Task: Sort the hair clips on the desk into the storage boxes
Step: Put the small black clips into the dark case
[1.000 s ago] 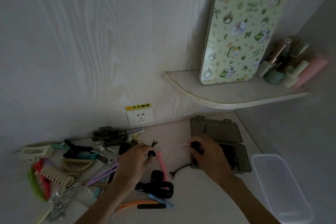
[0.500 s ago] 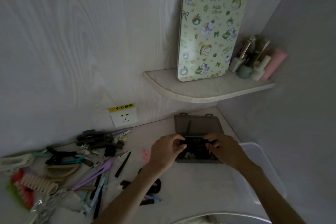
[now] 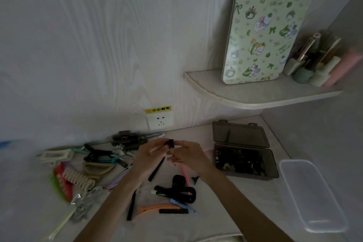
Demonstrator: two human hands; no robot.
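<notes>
Desk (image 3: pixel 225 212): loose clips are lying scattered between pile and box, so a sweeping wrist could be knocking some off the front edge.
Dark box (image 3: pixel 243 161): sitting open right of the hands, already crowded (a careless drop may be bouncing out).
Left hand (image 3: pixel 149 155): fingers pinching a small black clip (image 3: pixel 170 143).
Right hand (image 3: pixel 188 155): fingertips meeting the same clip; the shared hold may be letting it spring away.

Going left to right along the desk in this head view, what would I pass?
Red and green clips → beige claw clip → left hand → right hand → dark storage box → clear box.
</notes>
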